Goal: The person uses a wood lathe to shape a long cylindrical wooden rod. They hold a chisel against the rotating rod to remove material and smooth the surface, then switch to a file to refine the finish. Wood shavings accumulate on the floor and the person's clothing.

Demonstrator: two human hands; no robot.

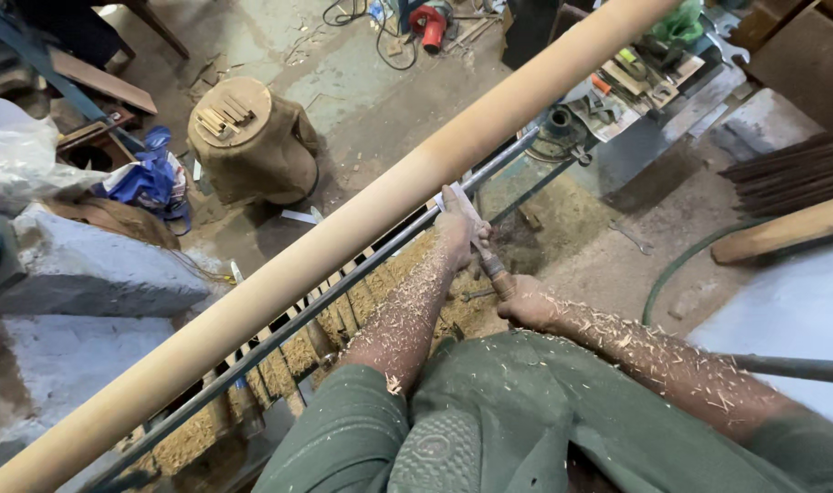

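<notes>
A workshop floor of dusty concrete (361, 100) spreads below, with a heap of wood shavings (416, 274) under a metal tool rest bar (343, 283) and a sackcloth-wrapped stump (252, 137) at ten o'clock. A long pale wooden spindle (343, 228) runs diagonally from seven o'clock to one o'clock. The left hand (457, 228) (flecked with shavings, like both forearms) presses a turning chisel (476, 233) down onto the bar just beside the spindle, fingers curled over the blade. The right hand (526, 306), at five o'clock of the left, is closed around the chisel's handle end.
</notes>
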